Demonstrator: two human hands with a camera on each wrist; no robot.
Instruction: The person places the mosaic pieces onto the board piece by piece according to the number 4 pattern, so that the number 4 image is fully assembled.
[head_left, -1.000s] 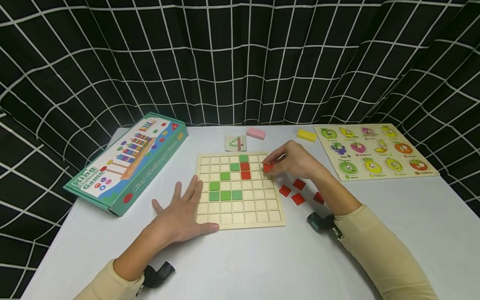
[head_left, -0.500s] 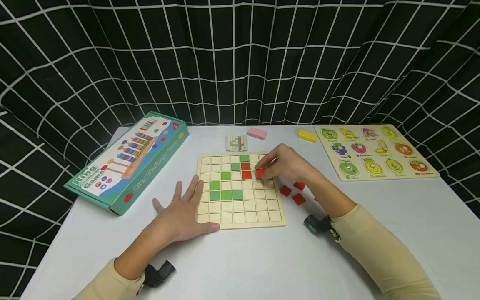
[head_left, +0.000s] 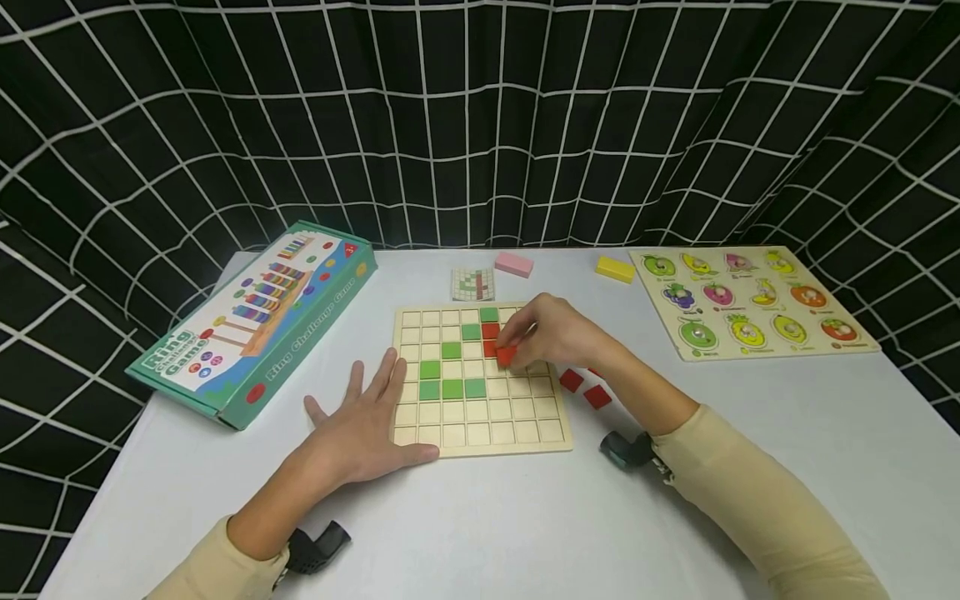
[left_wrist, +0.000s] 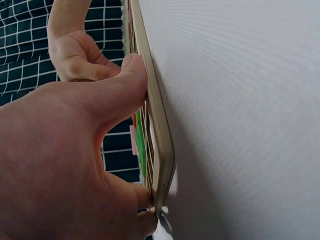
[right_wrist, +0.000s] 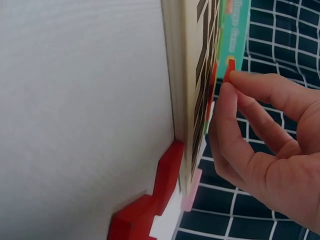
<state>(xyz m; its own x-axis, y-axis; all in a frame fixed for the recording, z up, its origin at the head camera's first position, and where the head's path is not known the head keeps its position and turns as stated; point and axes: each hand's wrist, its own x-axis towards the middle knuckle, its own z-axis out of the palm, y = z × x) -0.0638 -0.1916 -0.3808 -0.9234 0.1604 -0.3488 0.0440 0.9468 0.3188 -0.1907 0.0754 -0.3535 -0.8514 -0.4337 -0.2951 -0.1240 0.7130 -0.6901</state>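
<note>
A wooden grid board (head_left: 480, 417) lies in the middle of the white table, with several green tiles (head_left: 452, 389) and red tiles (head_left: 491, 332) set in its cells. My right hand (head_left: 558, 337) hovers over the board's upper right part and pinches a red tile (head_left: 507, 356) between thumb and fingers; the right wrist view shows the same red tile (right_wrist: 229, 69) at the fingertips, just off the board (right_wrist: 192, 75). My left hand (head_left: 363, 425) lies flat on the table, fingers spread, its thumb against the board's near left edge (left_wrist: 159, 145).
Loose red tiles (head_left: 585, 388) lie right of the board. A green game box (head_left: 255, 321) sits at the left, a fruit peg puzzle (head_left: 750, 304) at the right. A pattern card (head_left: 473, 284), a pink block (head_left: 513, 265) and a yellow block (head_left: 615, 270) lie behind the board.
My right hand has carried the red tile leftward and slightly nearer, from the board's right edge to a spot beside the set red tiles. The left hand has stayed put.
</note>
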